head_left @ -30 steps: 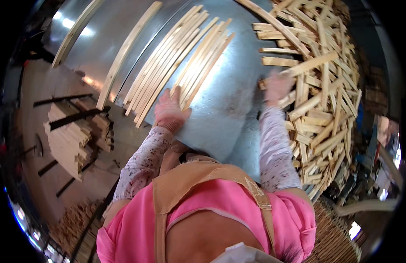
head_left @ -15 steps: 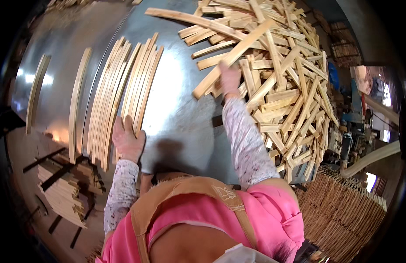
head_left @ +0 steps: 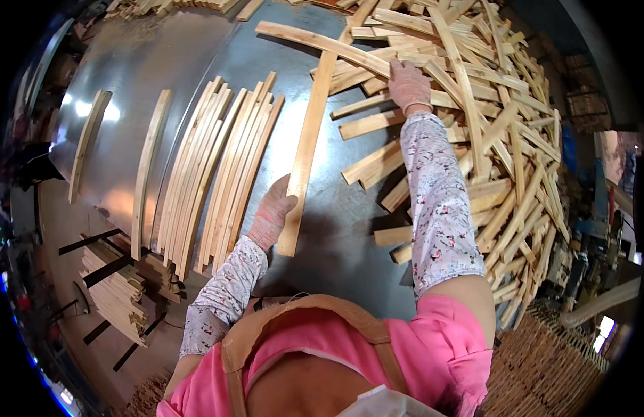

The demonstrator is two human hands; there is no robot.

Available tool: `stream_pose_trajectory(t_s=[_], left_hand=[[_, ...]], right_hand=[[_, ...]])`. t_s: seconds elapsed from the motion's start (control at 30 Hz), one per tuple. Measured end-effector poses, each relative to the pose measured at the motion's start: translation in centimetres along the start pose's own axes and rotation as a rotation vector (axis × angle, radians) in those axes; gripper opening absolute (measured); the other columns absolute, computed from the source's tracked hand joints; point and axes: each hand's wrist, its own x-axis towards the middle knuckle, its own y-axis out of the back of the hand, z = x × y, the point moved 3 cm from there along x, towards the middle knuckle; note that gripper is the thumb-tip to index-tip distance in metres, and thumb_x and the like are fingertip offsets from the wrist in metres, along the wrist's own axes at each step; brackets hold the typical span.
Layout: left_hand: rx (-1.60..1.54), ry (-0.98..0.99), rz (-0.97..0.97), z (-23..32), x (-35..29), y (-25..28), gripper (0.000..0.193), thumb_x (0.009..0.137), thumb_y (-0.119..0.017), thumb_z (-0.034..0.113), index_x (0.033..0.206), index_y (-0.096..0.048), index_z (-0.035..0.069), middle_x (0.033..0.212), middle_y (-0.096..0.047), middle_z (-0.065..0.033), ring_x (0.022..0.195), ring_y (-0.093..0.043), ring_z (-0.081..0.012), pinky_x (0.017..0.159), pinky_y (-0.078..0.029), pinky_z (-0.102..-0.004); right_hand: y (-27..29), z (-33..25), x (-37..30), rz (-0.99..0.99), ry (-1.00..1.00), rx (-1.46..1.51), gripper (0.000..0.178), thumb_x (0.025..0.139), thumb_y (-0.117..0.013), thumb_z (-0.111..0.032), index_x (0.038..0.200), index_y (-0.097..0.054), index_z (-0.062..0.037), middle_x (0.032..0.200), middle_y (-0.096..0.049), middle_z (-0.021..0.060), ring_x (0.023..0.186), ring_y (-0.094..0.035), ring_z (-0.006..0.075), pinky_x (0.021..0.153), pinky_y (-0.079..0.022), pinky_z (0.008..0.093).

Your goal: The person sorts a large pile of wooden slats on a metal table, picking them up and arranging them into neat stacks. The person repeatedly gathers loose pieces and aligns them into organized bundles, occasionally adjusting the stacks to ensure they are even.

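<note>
My left hand (head_left: 272,212), in a pinkish glove, grips the near end of a long pale wooden slat (head_left: 311,132). This slat stretches away over the metal tabletop, and its far part passes beneath a second, slightly curved slat (head_left: 315,42). On that curved slat, where it meets the pile, my gloved right hand (head_left: 409,85) is closed, its fingertips partly hidden. The heap of loose slats (head_left: 502,132) lies in all directions under and beside my right forearm. Left of my left hand, several slats (head_left: 197,174) lie side by side in two close groups.
Two single slats (head_left: 151,160) lie apart on the left of the metal table (head_left: 217,42). Stacked slats (head_left: 113,285) rest on dark bars below its left edge. More wood (head_left: 155,7) lies at the far edge. A large bundle of sticks (head_left: 544,354) stands at lower right.
My left hand has left the laid-out slats and now holds a slat that was under my right hand, turned more lengthwise. My right hand has moved farther away, onto the curved slat.
</note>
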Motion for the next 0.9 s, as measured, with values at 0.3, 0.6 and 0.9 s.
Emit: stream_pose_trajectory(t_s=[0.3, 0.6, 0.9], left_hand=[[-0.307, 0.022, 0.003, -0.3, 4.1, -7.4, 0.054, 0.112, -0.052, 0.057, 0.136, -0.063, 0.01, 0.109, -0.069, -0.0086, 0.083, -0.069, -0.0157, 0.074, -0.062, -0.0346], [-0.247, 0.229, -0.036, 1.7, 4.0, -7.5, 0.046, 0.108, -0.063, 0.052, 0.116, -0.065, 0.006, 0.09, -0.072, -0.0095, 0.07, -0.068, -0.0191, 0.062, -0.059, -0.0332], [-0.588, 0.269, -0.253, 1.4, -0.3, -4.2, 0.074, 0.096, -0.077, 0.057, 0.147, -0.054, 0.008, 0.109, -0.071, -0.0078, 0.085, -0.069, -0.0164, 0.074, -0.063, -0.0351]], right_hand=[[5.7, -9.6, -18.2, -0.249, 0.588, 0.615, 0.028, 0.101, -0.062, -0.031, 0.111, -0.068, -0.0058, 0.098, -0.071, 0.0144, 0.098, -0.073, 0.0308, 0.093, -0.059, 0.0411], [6.9, 13.3, -12.7, 0.184, -0.306, -0.057, 0.037, 0.088, -0.073, -0.027, 0.12, -0.07, -0.0095, 0.114, -0.074, 0.0173, 0.118, -0.067, 0.0374, 0.097, -0.055, 0.0495], [5.0, 17.2, -10.7, -0.185, -0.35, 0.063, 0.046, 0.094, -0.073, -0.034, 0.132, -0.067, -0.0085, 0.111, -0.077, 0.0221, 0.106, -0.075, 0.0379, 0.098, -0.058, 0.0514]])
